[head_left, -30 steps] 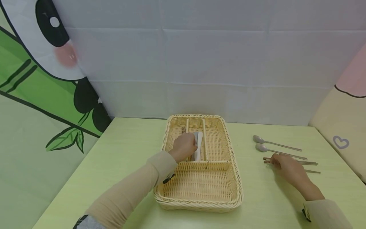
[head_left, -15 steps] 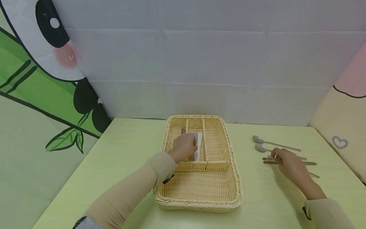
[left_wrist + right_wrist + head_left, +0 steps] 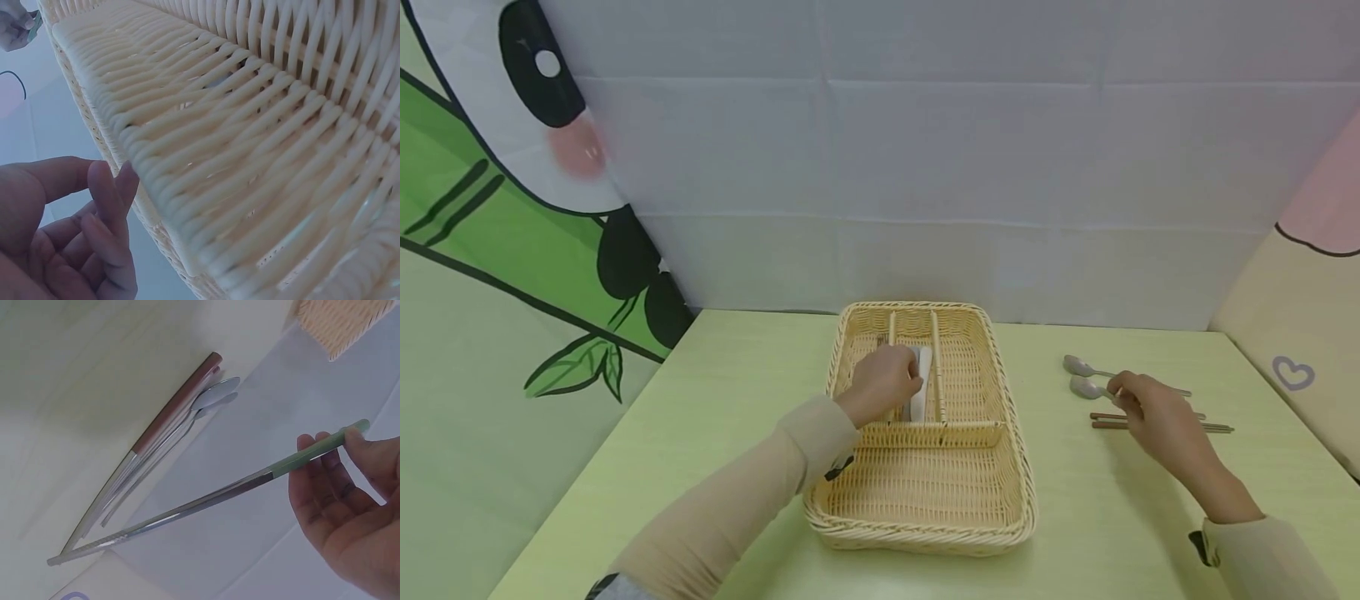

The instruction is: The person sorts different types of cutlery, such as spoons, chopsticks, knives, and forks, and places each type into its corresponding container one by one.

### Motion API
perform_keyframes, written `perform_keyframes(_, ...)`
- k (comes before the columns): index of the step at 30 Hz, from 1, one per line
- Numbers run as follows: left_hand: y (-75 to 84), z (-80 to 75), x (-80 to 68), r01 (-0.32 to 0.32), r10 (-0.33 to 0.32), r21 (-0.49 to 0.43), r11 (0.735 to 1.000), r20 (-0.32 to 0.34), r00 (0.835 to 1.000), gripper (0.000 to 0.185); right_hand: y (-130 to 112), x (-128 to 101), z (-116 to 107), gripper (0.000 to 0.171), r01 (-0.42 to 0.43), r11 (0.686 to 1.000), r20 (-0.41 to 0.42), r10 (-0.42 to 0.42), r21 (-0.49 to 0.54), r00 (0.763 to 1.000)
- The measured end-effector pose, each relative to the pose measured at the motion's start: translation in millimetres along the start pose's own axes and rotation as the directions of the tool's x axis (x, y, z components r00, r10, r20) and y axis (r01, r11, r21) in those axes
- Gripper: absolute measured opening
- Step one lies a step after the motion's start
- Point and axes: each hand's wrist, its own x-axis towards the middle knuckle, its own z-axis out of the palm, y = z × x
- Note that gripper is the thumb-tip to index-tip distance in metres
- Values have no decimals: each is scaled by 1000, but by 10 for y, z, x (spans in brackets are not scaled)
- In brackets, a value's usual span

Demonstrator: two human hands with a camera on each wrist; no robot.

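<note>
In the head view my right hand (image 3: 1161, 417) is raised a little above the table at the right. It pinches green-ended metal chopsticks (image 3: 290, 464) between thumb and fingers, clearest in the right wrist view. Below lie brown-ended chopsticks (image 3: 1108, 425) and two metal spoons (image 3: 1084, 387). My left hand (image 3: 883, 383) stays over the back compartments of a wicker basket (image 3: 1026, 492). Its fingers (image 3: 109, 244) are loosely curled beside the woven wall in the left wrist view, with nothing seen in them. A white-handled piece of cutlery (image 3: 920, 387) and a fork (image 3: 882, 339) lie in that part.
The basket has several compartments, split by thin wicker dividers (image 3: 938, 367) and a cross wall (image 3: 928, 435). It stands mid-table. A pale cloth wall (image 3: 962, 167) rises behind the table (image 3: 760, 367), with printed panels at both sides.
My right hand has lifted the green-ended chopsticks off the table and moved slightly away from me, toward the spoons. My left hand has barely moved.
</note>
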Motion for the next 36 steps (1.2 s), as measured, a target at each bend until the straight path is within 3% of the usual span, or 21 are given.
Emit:
perform_keyframes(11, 35, 7, -47, -64, 65, -64, 996, 3, 998, 12, -181, 78, -123, 12, -27, 995, -62, 33, 98, 998)
perform_keyframes(17, 62, 12, -82, -87, 89, -94, 992, 15, 996, 12, -249, 107, -187, 9, -96, 974, -44, 107, 204, 993)
perform_keyframes(25, 128, -7, -105, -117, 120, -110, 987, 24, 992, 15, -357, 141, -240, 11, -101, 951, -87, 132, 292, 987)
perform_keyframes(28, 170, -16, -122, -123, 127, -114, 986, 34, 991, 15, -389, 158, -260, 13, -111, 927, -71, 145, 357, 987)
perform_keyframes(33, 236, -14, -140, -113, 124, -152, 982, 65, 990, 16, -434, 187, -292, 19, -118, 851, -14, 146, 512, 989)
perform_keyframes(36, 252, -3, -134, -125, 139, -176, 977, 71, 988, 15, -479, 206, -312, 20, -127, 820, 8, 148, 557, 989)
